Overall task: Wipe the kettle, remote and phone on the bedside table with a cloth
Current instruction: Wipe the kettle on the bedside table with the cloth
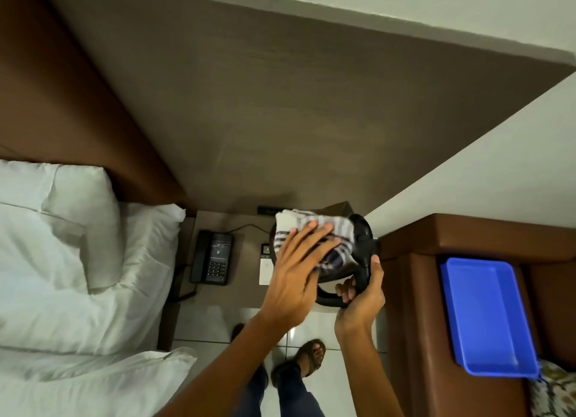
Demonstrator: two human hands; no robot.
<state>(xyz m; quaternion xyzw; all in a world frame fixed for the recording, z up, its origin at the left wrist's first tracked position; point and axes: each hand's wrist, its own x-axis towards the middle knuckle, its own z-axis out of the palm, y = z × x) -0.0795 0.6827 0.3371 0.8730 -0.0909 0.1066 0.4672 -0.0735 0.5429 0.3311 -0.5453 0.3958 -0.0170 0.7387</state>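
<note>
A black kettle [363, 239] is held above the right side of the bedside table [246, 295]. My right hand [360, 298] is shut on its curved handle. My left hand [296, 270] presses a white cloth with dark stripes [299, 226] flat against the kettle's body, which the cloth mostly hides. A black corded phone [213, 257] lies on the left part of the table. A white remote [265, 265] lies between the phone and the kettle, partly hidden by my left hand.
A bed with white pillows [62, 245] fills the left side. A brown padded seat arm [414, 292] stands right of the table, with a blue tray [486, 317] on it. My sandalled feet [308, 357] are on the tiled floor below.
</note>
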